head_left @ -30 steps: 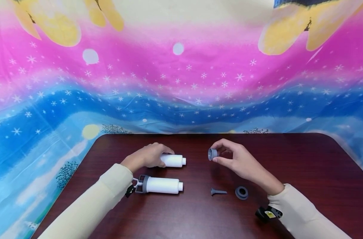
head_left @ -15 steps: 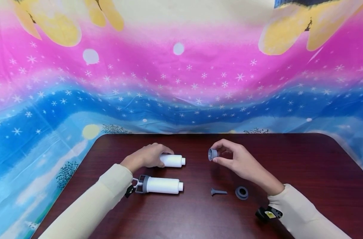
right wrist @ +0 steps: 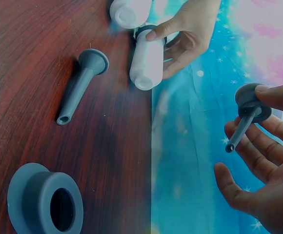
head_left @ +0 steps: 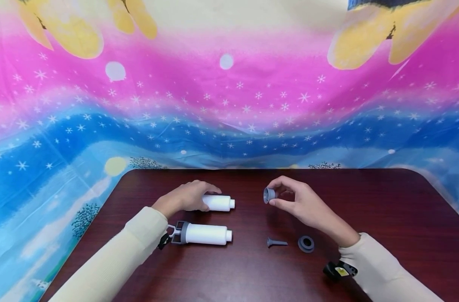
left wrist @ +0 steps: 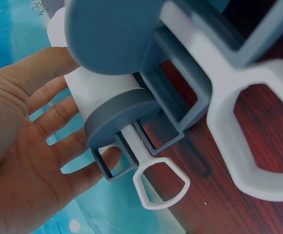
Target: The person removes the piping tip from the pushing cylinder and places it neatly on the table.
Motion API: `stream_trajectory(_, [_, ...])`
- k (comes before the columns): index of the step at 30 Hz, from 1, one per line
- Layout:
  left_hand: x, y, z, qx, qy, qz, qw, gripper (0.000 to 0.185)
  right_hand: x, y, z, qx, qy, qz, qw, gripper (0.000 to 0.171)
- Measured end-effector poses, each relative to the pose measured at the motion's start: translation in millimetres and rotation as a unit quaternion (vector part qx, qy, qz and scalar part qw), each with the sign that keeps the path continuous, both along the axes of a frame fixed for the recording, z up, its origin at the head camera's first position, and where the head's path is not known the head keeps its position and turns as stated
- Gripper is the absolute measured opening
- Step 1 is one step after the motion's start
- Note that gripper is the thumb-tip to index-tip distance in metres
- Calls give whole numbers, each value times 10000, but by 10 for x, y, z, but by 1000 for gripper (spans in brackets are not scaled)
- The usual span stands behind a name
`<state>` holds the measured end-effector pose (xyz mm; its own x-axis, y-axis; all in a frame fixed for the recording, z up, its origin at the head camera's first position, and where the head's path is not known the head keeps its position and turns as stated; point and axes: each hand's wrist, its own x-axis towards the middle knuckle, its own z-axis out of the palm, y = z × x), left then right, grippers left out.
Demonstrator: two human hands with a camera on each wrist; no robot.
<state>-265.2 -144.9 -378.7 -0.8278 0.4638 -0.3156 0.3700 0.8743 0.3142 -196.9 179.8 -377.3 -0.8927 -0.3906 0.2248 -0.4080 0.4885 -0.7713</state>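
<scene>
My left hand (head_left: 189,196) grips the far white plunger tube (head_left: 218,203), which lies along the table with its narrow neck pointing right. In the left wrist view, its grey collar (left wrist: 119,114) and white ring handle (left wrist: 144,197) show, with the fingers behind the tube. My right hand (head_left: 295,199), raised to the right of that neck, pinches a grey ring cap (right wrist: 249,100) between thumb and fingertips. A thin grey nozzle (right wrist: 241,129) sticks out of the cap toward the palm. The cap's wide mouth faces left toward the tube, with a gap between them.
A second white plunger tube (head_left: 207,234) lies nearer, beside the left wrist. Right of it on the dark red wooden table (head_left: 244,277) are a loose grey nozzle (head_left: 277,242) and a flanged grey ring (right wrist: 31,195). A patterned cloth (head_left: 222,142) hangs behind the table.
</scene>
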Motion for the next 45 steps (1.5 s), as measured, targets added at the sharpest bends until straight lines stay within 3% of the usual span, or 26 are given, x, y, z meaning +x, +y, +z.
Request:
stream_trajectory(13, [3,-2,3,34,12,-37,10000,60,1,5,-10,-7,-6,-12,10000,23])
stream_trajectory(25, [151,119,158,378,577,-317,9971,45,20,-4,21,31,-31,-43,10000,24])
stream_trajectory(31, [254,202,237,668,1047,-531,9908,35,26,-14,28,31,-25,-45,10000,25])
stream_trajectory(38, [406,327,292,1168,1372,-536,9822,36,41,-19,46,35,-24,-72,10000,24])
stream_trajectory(45, [493,441,294,1899,1830,-484,9634,39,62,-17,67,-19,-17,-60,10000,24])
